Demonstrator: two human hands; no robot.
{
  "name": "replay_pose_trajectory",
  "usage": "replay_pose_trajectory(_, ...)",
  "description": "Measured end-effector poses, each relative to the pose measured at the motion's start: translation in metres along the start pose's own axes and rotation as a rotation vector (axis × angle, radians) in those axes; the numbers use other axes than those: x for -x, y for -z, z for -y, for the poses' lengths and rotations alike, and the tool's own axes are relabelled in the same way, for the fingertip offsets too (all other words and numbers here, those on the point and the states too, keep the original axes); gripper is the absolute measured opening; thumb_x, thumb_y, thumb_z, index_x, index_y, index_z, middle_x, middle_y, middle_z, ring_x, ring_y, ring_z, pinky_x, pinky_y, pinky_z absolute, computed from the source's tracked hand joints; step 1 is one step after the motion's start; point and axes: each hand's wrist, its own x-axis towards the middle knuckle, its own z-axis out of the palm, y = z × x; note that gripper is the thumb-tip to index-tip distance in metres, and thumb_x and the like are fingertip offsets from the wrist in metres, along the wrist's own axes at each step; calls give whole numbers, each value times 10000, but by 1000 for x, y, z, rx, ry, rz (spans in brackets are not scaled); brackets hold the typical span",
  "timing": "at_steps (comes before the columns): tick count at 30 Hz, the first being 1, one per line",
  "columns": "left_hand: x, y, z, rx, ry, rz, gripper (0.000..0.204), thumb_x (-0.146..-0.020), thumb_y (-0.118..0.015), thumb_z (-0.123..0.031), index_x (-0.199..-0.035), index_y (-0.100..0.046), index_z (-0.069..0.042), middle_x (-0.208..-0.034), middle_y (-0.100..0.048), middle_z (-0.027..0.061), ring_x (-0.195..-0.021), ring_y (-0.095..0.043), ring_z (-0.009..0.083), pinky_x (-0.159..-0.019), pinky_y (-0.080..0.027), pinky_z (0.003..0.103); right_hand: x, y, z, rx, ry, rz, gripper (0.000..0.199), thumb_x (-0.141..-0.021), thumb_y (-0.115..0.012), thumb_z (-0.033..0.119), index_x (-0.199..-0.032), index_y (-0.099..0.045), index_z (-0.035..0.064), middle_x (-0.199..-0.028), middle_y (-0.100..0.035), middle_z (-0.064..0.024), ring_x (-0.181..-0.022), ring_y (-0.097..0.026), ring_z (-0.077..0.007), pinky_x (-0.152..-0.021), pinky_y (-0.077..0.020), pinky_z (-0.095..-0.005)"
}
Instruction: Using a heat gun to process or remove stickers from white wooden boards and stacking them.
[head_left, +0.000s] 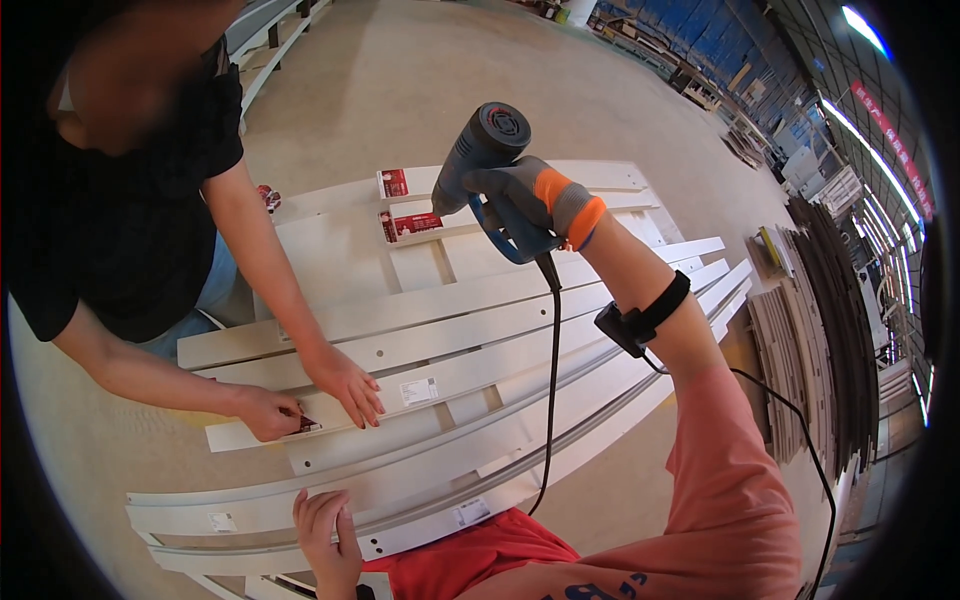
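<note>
two hands of ours are at work: the right hand (535, 200), in a grey and orange glove, is clamped on the blue grip of a heat gun (490, 165) at upper centre, nozzle angled down-left toward red-labelled strips (410, 225). our bare left hand (325, 530) lies flat, fingers loosely spread, on the white panels (470, 330) at lower centre. at left, a co-worker's two hands (310, 400) press a small red label (305, 425) onto a panel.
</note>
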Motion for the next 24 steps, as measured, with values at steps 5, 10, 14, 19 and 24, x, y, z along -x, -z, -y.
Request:
replay_pose_trajectory(5,-3,0,-4,-1,-11,-4,152,-843,-558,12,-968,-636,-27,-964,-666,108,-900,-614,289,-1031,-356,477,-2,1,-4,80,12,-53,377,-799,-686,346,-971,-647,13,-729,-646,-83,-619,-620,-172,-608,-530,-304)
replay_pose_trajectory(10,-1,3,-6,-6,-18,-16,157,-840,-562,8,-972,-639,-27,-962,-666,113,-894,-614,292,-1031,-355,481,6,-2,1,7,43,-40,349,-789,-690,338,-934,-652,23,-723,-648,-83,-626,-624,-171,-607,-521,-306)
replay_pose_trajectory(14,0,4,-11,-6,-14,-31,161,-837,-566,8,-975,-639,-28,-958,-667,112,-891,-614,292,-1030,-358,482,4,-8,6,41,1,-55,370,-788,-702,339,-956,-644,15,-739,-651,-87,-638,-635,-173,-619,-534,-303)
replay_pose_trajectory(19,0,3,-15,-3,-26,-32,164,-831,-571,9,-975,-640,-31,-956,-669,108,-895,-613,291,-1027,-366,484,-6,-14,-1,-182,45,46,390,-796,-708,320,-1001,-618,0,-781,-651,-90,-641,-641,-168,-618,-550,-309)
replay_pose_trajectory(24,0,4,-18,-2,-30,-45,160,-832,-571,10,-972,-640,-29,-955,-670,107,-892,-614,288,-1028,-365,484,-4,-18,3,-185,30,78,386,-805,-707,315,-1002,-611,-3,-773,-634,-79,-632,-634,-165,-603,-550,-309)
